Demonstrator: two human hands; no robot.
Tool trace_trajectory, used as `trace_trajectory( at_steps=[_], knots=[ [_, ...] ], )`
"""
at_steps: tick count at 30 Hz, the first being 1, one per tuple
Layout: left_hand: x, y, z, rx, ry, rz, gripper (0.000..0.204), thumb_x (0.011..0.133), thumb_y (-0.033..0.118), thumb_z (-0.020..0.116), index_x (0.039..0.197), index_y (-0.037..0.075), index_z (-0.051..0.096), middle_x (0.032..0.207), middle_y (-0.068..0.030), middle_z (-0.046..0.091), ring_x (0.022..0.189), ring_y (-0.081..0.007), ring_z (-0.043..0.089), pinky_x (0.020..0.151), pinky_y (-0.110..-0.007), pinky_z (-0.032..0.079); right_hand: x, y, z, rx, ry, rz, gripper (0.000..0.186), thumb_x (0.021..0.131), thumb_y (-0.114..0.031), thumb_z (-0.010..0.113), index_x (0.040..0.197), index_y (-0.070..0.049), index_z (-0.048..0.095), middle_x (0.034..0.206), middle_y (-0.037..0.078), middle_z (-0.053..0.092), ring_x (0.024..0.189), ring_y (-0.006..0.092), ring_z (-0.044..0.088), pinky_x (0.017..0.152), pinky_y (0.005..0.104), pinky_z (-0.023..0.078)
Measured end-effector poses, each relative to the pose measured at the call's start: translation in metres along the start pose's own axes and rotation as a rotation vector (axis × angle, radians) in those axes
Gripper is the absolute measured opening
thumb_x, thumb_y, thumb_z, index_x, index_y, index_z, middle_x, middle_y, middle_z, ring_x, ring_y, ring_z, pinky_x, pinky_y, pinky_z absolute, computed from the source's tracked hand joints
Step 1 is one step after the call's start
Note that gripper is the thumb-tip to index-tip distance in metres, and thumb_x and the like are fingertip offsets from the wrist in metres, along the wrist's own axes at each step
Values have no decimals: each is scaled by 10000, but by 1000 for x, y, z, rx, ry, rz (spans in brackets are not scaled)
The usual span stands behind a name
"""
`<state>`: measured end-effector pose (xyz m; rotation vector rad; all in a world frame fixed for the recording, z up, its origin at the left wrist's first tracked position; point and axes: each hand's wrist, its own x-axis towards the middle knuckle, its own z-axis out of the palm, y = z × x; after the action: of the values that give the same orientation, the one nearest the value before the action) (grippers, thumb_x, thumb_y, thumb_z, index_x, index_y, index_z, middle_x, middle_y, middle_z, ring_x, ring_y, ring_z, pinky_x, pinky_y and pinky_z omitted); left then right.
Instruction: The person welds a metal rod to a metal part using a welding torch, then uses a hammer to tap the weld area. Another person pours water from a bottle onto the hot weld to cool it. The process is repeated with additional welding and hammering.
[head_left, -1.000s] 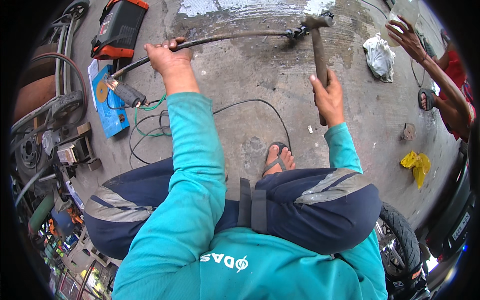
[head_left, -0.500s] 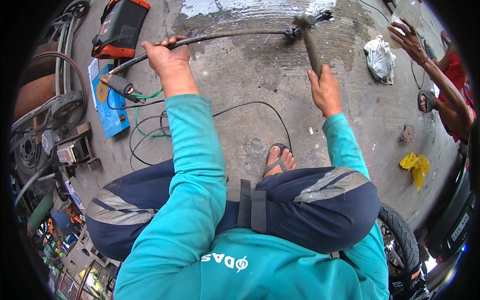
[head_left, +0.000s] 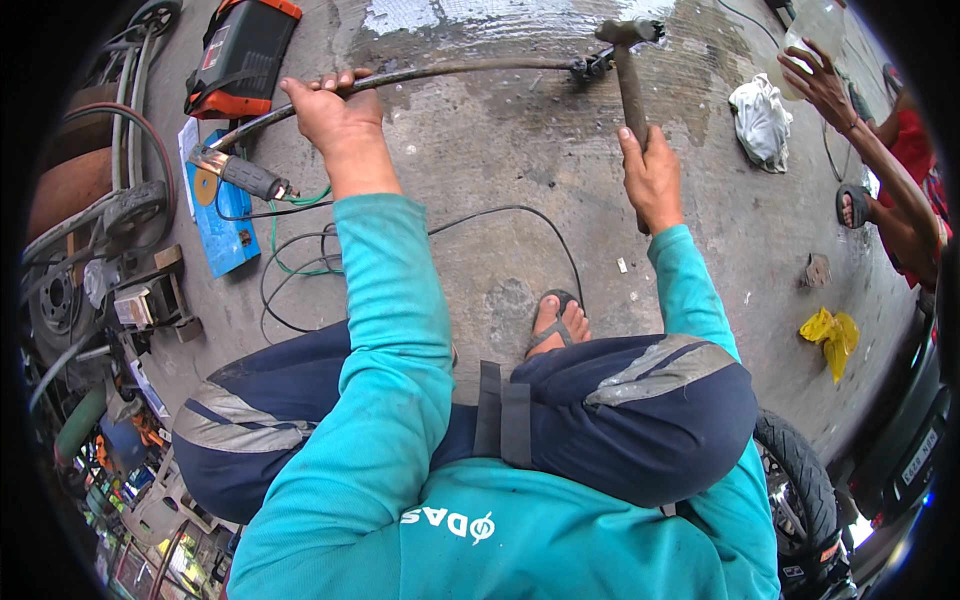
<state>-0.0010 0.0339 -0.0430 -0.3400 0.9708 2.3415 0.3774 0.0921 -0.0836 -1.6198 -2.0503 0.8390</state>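
A long dark metal rod (head_left: 460, 69) stretches across the floor ahead of me, with a jointed metal fitting (head_left: 592, 66) at its right end. My left hand (head_left: 338, 115) is closed around the rod toward its left part. In my right hand (head_left: 652, 180) is a hammer (head_left: 630, 90), gripped by its handle with the head pointing away from me. The hammer head is over the rod's fitting and hides part of it; whether they touch I cannot tell. Beneath the rod's left end lies an angle grinder (head_left: 245, 176) with a dark body.
An orange-black machine (head_left: 245, 55) and a blue box (head_left: 225, 220) stand at left, near a black cable (head_left: 500, 208). A white cloth bundle (head_left: 761, 122) and yellow plastic (head_left: 832, 338) lie at right. Another person's hand (head_left: 822, 88) holds a clear container. A motorcycle wheel (head_left: 795, 480) stands lower right.
The hammer has shifted slightly right and its head has turned, now standing more upright over the fitting. The grinder at the rod's left end has rolled or shifted a little. My left hand keeps its hold.
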Motion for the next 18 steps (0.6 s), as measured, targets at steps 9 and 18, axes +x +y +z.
trace_trajectory(
  at_steps=[9, 18],
  knots=[
    [1, -2, -1, -3, 2, 6, 470, 1099, 527, 374, 809, 158, 413, 609, 12, 389, 519, -179, 410, 666, -443, 443, 1, -16, -3, 364, -140, 238, 391, 1034, -400, 603, 917, -33, 537, 640, 42, 557, 482, 150, 577, 433, 329, 463],
    [5, -5, -7, 9, 59, 17, 487, 1100, 533, 354, 787, 161, 386, 590, 11, 357, 500, -183, 388, 700, -477, 455, 0, -15, -5, 318, -121, 212, 427, 1017, -432, 629, 867, -39, 553, 672, 62, 610, 462, 145, 552, 439, 338, 451]
  ],
)
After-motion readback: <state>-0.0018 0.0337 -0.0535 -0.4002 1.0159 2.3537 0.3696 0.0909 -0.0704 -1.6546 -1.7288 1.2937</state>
